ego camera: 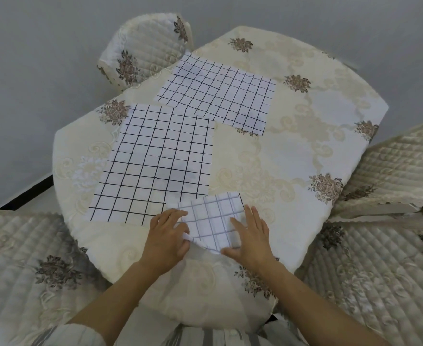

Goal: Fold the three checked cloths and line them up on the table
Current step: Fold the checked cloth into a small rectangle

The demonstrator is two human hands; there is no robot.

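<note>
White checked cloth (211, 221) partly folded under both hands

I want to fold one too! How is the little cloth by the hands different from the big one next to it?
The small cloth is folded up; the big cloth lies spread flat. Both hands touch the small one; nothing touches the big one. The small one's lines look paler grey, the big one's black. Both are white with checks.

1. Both forearms are bare to the elbow, with no watch, ring or band on the left hand (166, 237) or the right hand (251, 237).
2. A grey-and-white striped garment (205, 335) shows at the bottom edge.
</note>
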